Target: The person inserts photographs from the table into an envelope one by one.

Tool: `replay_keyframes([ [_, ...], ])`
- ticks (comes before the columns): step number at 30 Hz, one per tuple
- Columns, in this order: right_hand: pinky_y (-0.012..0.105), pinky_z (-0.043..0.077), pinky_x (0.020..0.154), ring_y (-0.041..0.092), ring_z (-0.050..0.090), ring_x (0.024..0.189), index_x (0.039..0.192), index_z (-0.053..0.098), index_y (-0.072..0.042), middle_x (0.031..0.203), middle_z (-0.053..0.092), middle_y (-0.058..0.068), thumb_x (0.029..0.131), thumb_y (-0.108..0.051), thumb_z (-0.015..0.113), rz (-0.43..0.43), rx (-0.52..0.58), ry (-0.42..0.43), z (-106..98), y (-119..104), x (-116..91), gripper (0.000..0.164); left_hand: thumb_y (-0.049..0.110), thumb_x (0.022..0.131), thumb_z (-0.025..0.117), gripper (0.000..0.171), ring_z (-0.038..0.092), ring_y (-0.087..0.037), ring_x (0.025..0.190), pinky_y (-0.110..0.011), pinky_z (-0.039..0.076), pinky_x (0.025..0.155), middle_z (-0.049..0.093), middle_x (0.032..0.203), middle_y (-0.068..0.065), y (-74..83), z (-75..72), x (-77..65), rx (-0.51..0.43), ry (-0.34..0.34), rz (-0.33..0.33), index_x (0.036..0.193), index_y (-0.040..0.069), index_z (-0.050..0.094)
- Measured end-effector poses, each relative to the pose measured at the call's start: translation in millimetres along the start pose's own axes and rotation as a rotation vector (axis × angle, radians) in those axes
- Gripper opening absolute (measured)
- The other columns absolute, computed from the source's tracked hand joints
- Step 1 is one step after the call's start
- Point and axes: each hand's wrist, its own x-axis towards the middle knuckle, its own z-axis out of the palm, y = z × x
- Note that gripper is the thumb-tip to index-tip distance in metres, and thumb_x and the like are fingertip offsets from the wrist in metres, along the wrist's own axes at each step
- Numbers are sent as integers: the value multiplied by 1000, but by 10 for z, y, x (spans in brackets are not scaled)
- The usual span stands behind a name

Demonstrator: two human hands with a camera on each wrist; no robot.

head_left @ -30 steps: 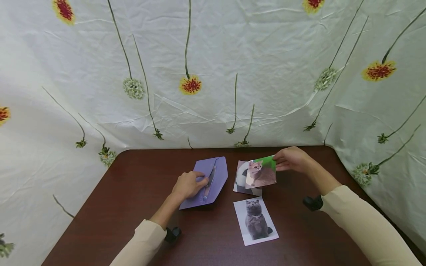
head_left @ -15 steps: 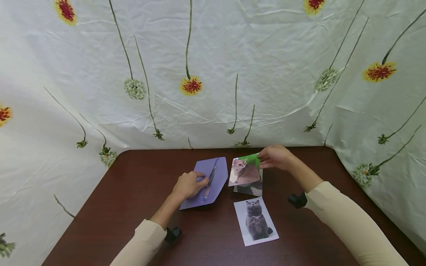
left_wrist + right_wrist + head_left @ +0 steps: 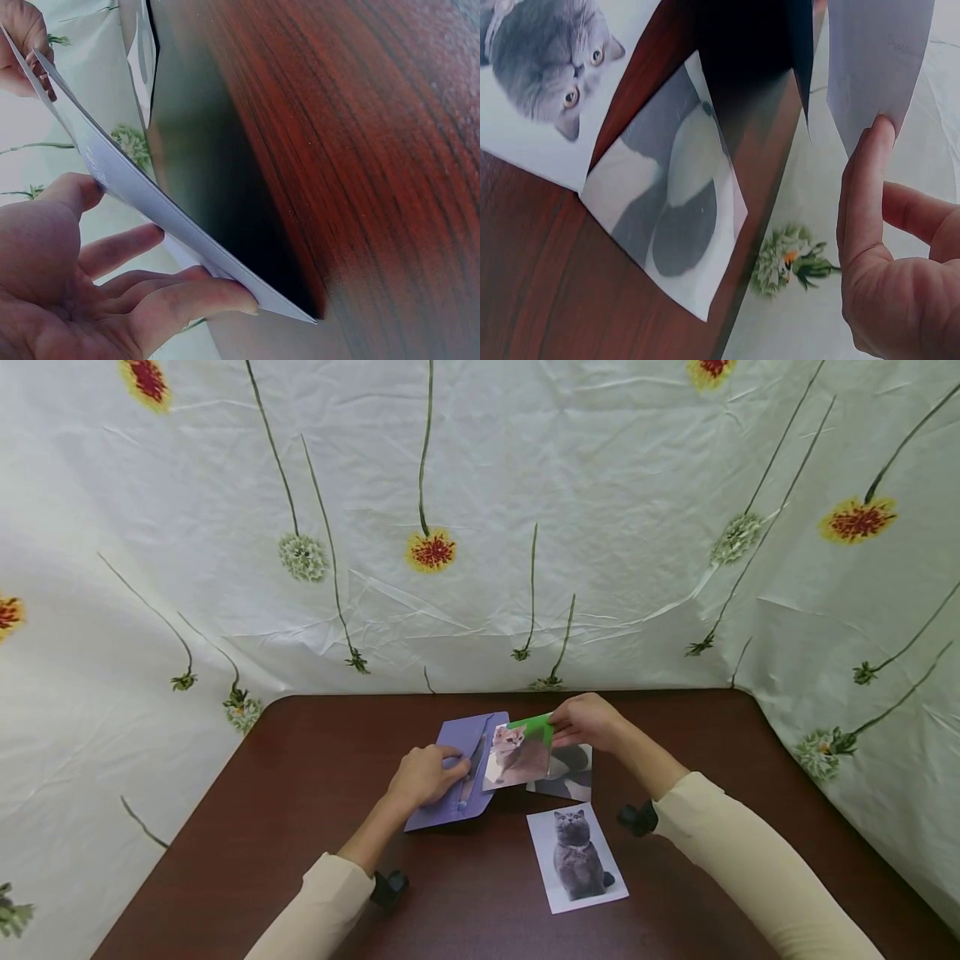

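Note:
My left hand (image 3: pixel 422 777) grips a purple envelope (image 3: pixel 457 739), thumb and fingers at its open slot, where a strip of picture shows inside. The left wrist view has the envelope (image 3: pixel 187 217) tilted, raised off the table along one side. My right hand (image 3: pixel 588 722) pinches a photo of a light kitten on a green background (image 3: pixel 525 756) by its right edge; the photo's left edge overlaps the envelope's flap. Seen from the right wrist, the photo's white back (image 3: pixel 877 60) faces the camera, fingers against it. Whether the photo's edge has entered the slot, I cannot tell.
Below the kitten photo lies a black-and-white animal photo (image 3: pixel 573 781), partly covered. Nearer me rests a grey cat photo (image 3: pixel 579 856). The dark brown table (image 3: pixel 300 810) ends at a flowered cloth (image 3: pixel 480 610) behind.
My right hand has carried the kitten photo leftward, from above the black-and-white photo to the envelope's flap. My left hand and the envelope have stayed put.

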Motion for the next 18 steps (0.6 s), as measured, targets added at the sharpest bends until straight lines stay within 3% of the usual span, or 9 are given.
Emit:
replay_keyframes([
  [10,28,60,67,16,70,64,121,56,20,78,66,12,99,2,53,31,44,7,106,50,62,28,40,94,62,42,70,-39,104,-50,56,83,71,125,-19,4,-5,6,17,4,12,125,14,74],
  [18,29,61,69,16,70,66,122,55,20,79,65,11,99,2,51,9,30,-1,179,94,74,29,40,95,62,42,70,-40,106,-51,56,84,71,126,-18,10,-4,3,14,-3,0,126,14,74],
])
